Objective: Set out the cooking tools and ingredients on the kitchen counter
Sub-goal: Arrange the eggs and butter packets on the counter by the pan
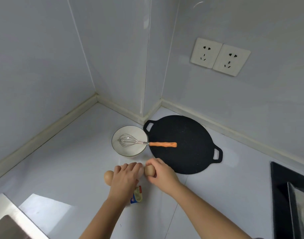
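My right hand (162, 174) grips a brown egg (149, 170) just above the white counter (70, 161), near the front rim of the black two-handled griddle pan (190, 135). My left hand (124, 179) lies palm down beside it with its fingers bent; anything beneath it is hidden. A second brown egg (108, 176) sits on the counter to the left of that hand. A small yellow-and-blue packet (137, 195) peeks out by my left wrist. Behind the hands stands a white bowl (140, 135) with a whisk (162, 144) in it, whose orange handle reaches over the griddle.
Walls close the counter at the back, with a boxed column (147, 66) jutting out behind the bowl. Two wall sockets (220, 56) sit above the griddle. A steel sink (8, 223) is at the lower left, and a black stove top (282, 195) at the lower right.
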A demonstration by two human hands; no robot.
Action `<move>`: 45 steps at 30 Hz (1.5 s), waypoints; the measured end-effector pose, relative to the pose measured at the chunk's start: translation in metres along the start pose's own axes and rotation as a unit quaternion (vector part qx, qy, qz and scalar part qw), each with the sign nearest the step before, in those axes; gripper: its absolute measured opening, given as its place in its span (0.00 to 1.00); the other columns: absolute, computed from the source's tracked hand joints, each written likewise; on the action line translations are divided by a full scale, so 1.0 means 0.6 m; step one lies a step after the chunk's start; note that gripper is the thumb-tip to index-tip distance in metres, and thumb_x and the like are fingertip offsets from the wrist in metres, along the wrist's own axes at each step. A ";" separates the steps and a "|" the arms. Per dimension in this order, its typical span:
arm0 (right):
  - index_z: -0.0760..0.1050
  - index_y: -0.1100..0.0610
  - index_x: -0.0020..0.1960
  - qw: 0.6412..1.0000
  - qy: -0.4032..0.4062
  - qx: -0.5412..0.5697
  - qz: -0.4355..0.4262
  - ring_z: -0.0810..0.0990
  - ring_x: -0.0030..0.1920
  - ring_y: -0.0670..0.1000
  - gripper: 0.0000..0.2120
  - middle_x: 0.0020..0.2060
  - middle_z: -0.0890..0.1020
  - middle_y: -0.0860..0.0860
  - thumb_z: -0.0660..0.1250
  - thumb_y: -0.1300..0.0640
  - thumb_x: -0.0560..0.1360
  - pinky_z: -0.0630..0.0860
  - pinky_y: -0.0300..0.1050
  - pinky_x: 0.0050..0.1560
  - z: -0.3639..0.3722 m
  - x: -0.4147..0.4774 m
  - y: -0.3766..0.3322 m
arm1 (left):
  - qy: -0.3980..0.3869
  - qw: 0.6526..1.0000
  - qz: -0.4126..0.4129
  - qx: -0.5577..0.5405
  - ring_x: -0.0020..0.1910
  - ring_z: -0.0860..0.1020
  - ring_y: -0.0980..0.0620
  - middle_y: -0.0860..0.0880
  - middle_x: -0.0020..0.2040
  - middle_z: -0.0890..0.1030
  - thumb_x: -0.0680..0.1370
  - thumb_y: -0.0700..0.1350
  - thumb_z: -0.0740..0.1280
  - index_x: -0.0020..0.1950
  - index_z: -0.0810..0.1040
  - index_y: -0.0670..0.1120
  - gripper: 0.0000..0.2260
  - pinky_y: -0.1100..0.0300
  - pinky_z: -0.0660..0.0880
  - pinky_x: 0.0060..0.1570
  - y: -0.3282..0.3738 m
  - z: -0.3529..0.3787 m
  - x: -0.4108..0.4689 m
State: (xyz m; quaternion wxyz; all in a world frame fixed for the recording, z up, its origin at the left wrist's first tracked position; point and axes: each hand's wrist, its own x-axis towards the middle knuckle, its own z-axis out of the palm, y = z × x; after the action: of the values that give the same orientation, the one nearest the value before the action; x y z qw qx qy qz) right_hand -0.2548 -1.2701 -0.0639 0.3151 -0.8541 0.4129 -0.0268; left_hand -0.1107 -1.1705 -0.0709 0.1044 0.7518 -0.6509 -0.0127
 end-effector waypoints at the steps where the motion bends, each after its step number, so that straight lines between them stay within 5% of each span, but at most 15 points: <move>1: 0.68 0.44 0.57 1.000 -0.002 -0.001 -0.001 0.78 0.47 0.53 0.15 0.57 0.73 0.43 0.67 0.50 0.73 0.78 0.52 0.46 0.000 -0.001 0.002 | -0.009 1.000 0.003 0.002 0.32 0.75 0.50 0.55 0.37 0.78 0.50 0.42 0.79 0.44 0.75 0.51 0.26 0.57 0.67 0.35 0.002 -0.001 0.002; 12: 0.70 0.47 0.59 0.999 -0.007 0.046 -0.028 0.77 0.52 0.52 0.19 0.58 0.72 0.45 0.69 0.55 0.70 0.77 0.52 0.49 -0.007 -0.052 0.044 | -0.041 0.999 -0.028 0.020 0.28 0.74 0.48 0.53 0.32 0.74 0.53 0.40 0.77 0.44 0.66 0.50 0.26 0.56 0.67 0.33 0.051 -0.012 0.007; 18: 0.69 0.43 0.56 0.993 0.037 0.113 0.004 0.76 0.51 0.46 0.18 0.54 0.73 0.41 0.70 0.53 0.70 0.78 0.47 0.50 -0.058 -0.151 0.153 | -0.053 0.998 -0.016 -0.029 0.35 0.80 0.47 0.50 0.45 0.82 0.56 0.43 0.81 0.57 0.77 0.48 0.31 0.56 0.69 0.37 0.171 -0.020 0.016; 21: 0.71 0.46 0.57 0.989 0.068 0.124 0.046 0.76 0.50 0.45 0.18 0.53 0.74 0.43 0.70 0.55 0.69 0.77 0.44 0.51 -0.111 -0.196 0.224 | -0.072 0.995 0.000 -0.070 0.40 0.79 0.47 0.50 0.52 0.80 0.65 0.44 0.77 0.60 0.77 0.49 0.25 0.58 0.66 0.43 0.257 -0.003 0.046; 30: 0.67 0.51 0.67 0.977 0.116 0.033 0.176 0.75 0.56 0.51 0.24 0.62 0.71 0.48 0.69 0.56 0.73 0.73 0.43 0.53 -0.292 -0.234 0.432 | -0.080 0.987 0.104 -0.092 0.60 0.73 0.50 0.52 0.62 0.71 0.75 0.46 0.67 0.70 0.66 0.51 0.24 0.58 0.64 0.56 0.538 0.086 0.214; 40: 0.67 0.54 0.65 0.965 0.133 -0.083 0.212 0.78 0.47 0.55 0.20 0.61 0.69 0.51 0.64 0.56 0.75 0.76 0.47 0.41 -0.387 -0.184 0.555 | -0.096 0.985 0.097 -0.108 0.58 0.75 0.47 0.48 0.63 0.72 0.76 0.44 0.66 0.70 0.66 0.49 0.23 0.57 0.66 0.55 0.685 0.154 0.360; 45: 0.68 0.56 0.65 0.961 0.135 -0.089 0.224 0.77 0.51 0.54 0.18 0.59 0.73 0.51 0.64 0.56 0.75 0.77 0.48 0.45 -0.403 -0.168 0.582 | -0.105 0.985 0.087 -0.107 0.58 0.75 0.48 0.49 0.64 0.71 0.76 0.44 0.66 0.70 0.66 0.49 0.22 0.58 0.66 0.55 0.708 0.166 0.389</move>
State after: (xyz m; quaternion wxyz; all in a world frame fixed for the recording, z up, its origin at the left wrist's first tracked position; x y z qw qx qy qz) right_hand -0.6353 -1.4828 -0.0444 0.1770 -0.7527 0.6333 -0.0336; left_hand -0.5053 -1.4693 -0.0675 0.1159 0.6715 -0.7160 -0.1520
